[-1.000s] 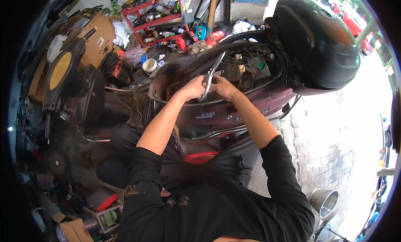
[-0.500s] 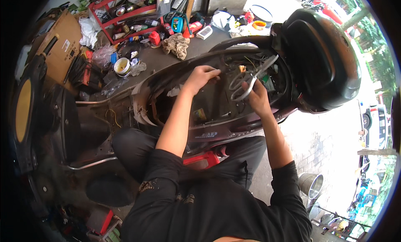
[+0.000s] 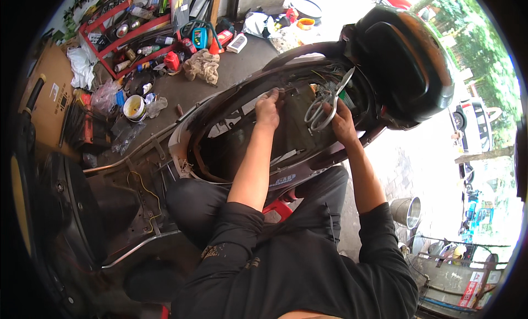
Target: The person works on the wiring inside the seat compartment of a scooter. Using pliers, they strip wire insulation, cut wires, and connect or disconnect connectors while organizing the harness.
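A scooter body (image 3: 190, 124) lies across in front of me, its inner compartment open. My right hand (image 3: 342, 121) grips a pair of scissors (image 3: 317, 114) around the middle, over the compartment's right part. Their grey looped handles point left and the blades slant up to the right. Left of the scissors, my left hand (image 3: 268, 111) is over the compartment with its fingers pinched together near the far rim. Whatever is between those fingertips is too small to make out. Wires (image 3: 328, 77) lie in the compartment beyond the scissors.
A black top box (image 3: 404, 66) sits at the scooter's right end. Behind the scooter are a red rack (image 3: 99, 58) of bottles, a brown rag (image 3: 202, 67) and a white tub (image 3: 135, 108). A metal bucket (image 3: 406, 212) stands on the floor at right.
My left hand has turned so its fingers point up, toward the far rim, instead of right. The right hand still holds the scissors. The whole view has shifted.
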The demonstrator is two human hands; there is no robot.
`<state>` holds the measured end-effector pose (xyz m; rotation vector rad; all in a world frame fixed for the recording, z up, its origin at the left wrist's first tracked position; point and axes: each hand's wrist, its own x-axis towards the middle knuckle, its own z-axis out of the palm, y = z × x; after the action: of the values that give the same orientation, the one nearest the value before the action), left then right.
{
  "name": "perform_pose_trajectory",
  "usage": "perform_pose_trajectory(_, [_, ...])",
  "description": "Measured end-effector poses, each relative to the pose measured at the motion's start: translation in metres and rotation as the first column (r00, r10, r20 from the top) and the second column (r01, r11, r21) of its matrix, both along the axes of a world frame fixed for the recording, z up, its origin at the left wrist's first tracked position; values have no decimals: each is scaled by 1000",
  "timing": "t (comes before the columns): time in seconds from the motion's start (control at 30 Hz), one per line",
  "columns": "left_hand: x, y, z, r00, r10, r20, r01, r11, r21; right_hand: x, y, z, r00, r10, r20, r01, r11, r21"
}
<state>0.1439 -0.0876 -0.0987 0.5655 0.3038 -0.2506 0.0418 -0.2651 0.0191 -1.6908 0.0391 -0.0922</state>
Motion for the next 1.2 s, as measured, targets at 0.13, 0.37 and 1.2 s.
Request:
perform_pose_trajectory(0.13, [-7,17,10,998,-44,37,49,986,-159,8,-11,-6,1000,4,-23,-5,999,-35])
perform_pose_trajectory(0.37, [-35,18,6,987,-158,6,153,950,-271,0,5,8,1000,-26,15,27,993,-112])
perform_pose_trajectory(1.2, [-22,19,-12,997,-47,61,64,944,-323,3,6,8,995,94,25,-94,995,-19])
